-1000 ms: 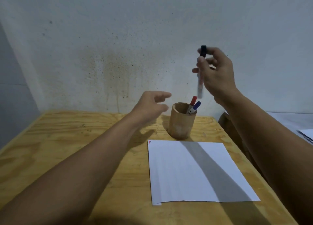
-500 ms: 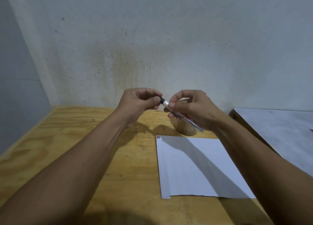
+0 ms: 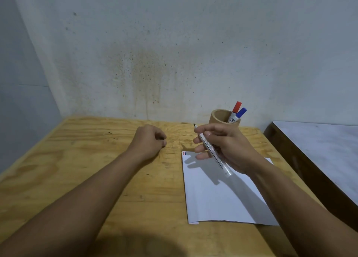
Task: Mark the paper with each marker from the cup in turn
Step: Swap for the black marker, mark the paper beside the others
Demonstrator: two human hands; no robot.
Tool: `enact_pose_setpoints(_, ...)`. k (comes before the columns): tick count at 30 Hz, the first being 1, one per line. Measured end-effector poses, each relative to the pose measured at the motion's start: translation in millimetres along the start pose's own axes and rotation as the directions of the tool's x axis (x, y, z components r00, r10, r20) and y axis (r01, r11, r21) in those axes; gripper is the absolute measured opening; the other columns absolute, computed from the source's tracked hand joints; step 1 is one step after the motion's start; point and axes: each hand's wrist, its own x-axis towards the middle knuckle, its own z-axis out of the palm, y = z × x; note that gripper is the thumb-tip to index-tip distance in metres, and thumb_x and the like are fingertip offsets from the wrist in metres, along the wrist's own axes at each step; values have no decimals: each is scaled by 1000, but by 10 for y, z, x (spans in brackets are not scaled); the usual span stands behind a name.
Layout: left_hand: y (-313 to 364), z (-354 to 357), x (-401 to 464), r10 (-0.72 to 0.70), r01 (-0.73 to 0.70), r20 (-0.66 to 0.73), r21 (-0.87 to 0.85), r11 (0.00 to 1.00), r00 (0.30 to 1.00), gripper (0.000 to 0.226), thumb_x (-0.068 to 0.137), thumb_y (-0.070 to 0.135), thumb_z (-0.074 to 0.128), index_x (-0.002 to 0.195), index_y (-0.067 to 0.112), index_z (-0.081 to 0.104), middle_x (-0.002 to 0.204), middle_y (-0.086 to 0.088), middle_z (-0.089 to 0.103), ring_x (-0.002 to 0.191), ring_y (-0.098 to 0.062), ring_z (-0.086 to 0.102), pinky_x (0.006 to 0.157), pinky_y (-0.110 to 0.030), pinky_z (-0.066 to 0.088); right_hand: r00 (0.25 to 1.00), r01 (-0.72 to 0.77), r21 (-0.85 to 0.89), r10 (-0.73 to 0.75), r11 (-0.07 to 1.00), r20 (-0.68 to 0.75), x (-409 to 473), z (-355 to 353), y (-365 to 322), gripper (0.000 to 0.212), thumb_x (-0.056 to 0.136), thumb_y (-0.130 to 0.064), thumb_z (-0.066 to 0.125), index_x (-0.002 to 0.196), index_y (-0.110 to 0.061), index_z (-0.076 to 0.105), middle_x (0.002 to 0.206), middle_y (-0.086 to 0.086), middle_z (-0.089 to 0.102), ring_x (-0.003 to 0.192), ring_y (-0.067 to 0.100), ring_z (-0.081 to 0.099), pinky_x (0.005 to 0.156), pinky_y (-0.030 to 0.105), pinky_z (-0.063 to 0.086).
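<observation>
A white sheet of paper (image 3: 219,196) lies on the wooden table, with small red and blue marks (image 3: 185,153) at its top left corner. Above its top edge my right hand (image 3: 226,146) holds an uncapped black marker (image 3: 213,152), tip pointing up and away. My left hand (image 3: 150,140) rests as a fist on the table to the left of the paper, closed on what looks like the marker's black cap, mostly hidden. Behind my right hand stands a wooden cup (image 3: 219,118) holding a red-capped marker (image 3: 236,107) and a blue-capped marker (image 3: 241,112).
The plywood table (image 3: 77,159) ends against a stained wall at the back and a wall at the left. A second table with a pale top (image 3: 319,150) stands close on the right, with a dark gap between.
The black marker came down from above the cup, both hands met at it, and the cap came off. My left hand has moved left to the table; my right holds the bare marker.
</observation>
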Motion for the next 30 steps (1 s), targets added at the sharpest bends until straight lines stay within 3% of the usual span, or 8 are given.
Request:
enact_pose_setpoints(3, -45, 52, -1, 67, -67, -4, 59, 996, 998, 23, 79, 13, 72, 101, 8, 72, 98, -8, 72, 81, -12, 56, 73, -23, 41, 998, -64, 264, 56, 962, 38, -17, -25, 32, 32, 95, 13, 38, 116, 9, 63, 88, 25, 68, 76, 32, 72, 70, 42, 63)
enact_pose_setpoints(6, -69, 95, -29, 100, -98, -15, 95, 991, 995, 44, 78, 18, 74, 119, 7, 62, 108, -8, 65, 89, -14, 55, 78, -26, 44, 999, 19, 311, -33, 950, 39, -10, -45, 101, 37, 82, 11, 59, 118, 5, 61, 85, 22, 65, 73, 28, 71, 70, 37, 63)
enact_pose_setpoints(8, -65, 88, -88, 122, -116, -78, 78, 990, 989, 58, 75, 23, 76, 127, 9, 53, 119, -6, 54, 100, -17, 54, 85, -32, 47, 998, 62, 277, -64, 959, -5, 19, -47, 167, 39, 79, 4, 65, 117, 1, 61, 86, 22, 60, 68, 24, 71, 66, 34, 63)
enact_pose_setpoints(11, 1, 70, -236, 296, -266, -228, 154, 952, 928, 33, 76, 26, 73, 104, 13, 62, 104, 0, 56, 89, -17, 55, 73, -30, 46, 987, 81, 154, -58, 985, -149, 95, -6, 252, 25, 90, -6, 63, 114, 0, 65, 87, 20, 63, 63, 17, 69, 58, 29, 62)
enact_pose_setpoints(18, 105, 133, -518, 368, -378, 97, 120, 918, 925, 35, 70, 45, 74, 97, 23, 73, 92, 5, 63, 89, -14, 52, 75, -36, 46, 962, 68, -110, -94, 992, -255, 199, 110, 437, 18, 86, -5, 71, 94, 11, 69, 84, 17, 71, 69, 15, 73, 58, 20, 58)
enact_pose_setpoints(21, 84, 154, -523, 340, -355, 118, 131, 926, 933, 38, 67, 48, 76, 96, 23, 75, 93, 5, 64, 89, -15, 52, 80, -36, 44, 940, 80, -213, -145, 974, -308, 215, 127, 518, 13, 79, 4, 73, 87, 11, 66, 87, 26, 69, 76, 20, 71, 63, 23, 60)
enact_pose_setpoints(25, 77, 171, -525, 340, -355, 120, 138, 925, 933, 40, 67, 50, 75, 97, 23, 75, 94, 6, 64, 91, -14, 51, 81, -36, 44, 941, 92, -243, -164, 966, -295, 218, 111, 608, 13, 79, 5, 73, 85, 13, 65, 87, 31, 69, 79, 32, 72, 74, 44, 61)
enact_pose_setpoints(30, 62, 170, -518, 329, -346, 131, 141, 928, 935, 40, 68, 50, 75, 99, 25, 74, 96, 6, 64, 91, -14, 51, 80, -36, 44, 943, 125, -283, -202, 951, -266, 227, 93, 668, 11, 79, 2, 74, 86, 8, 68, 85, 25, 72, 81, 36, 72, 76, 45, 62)
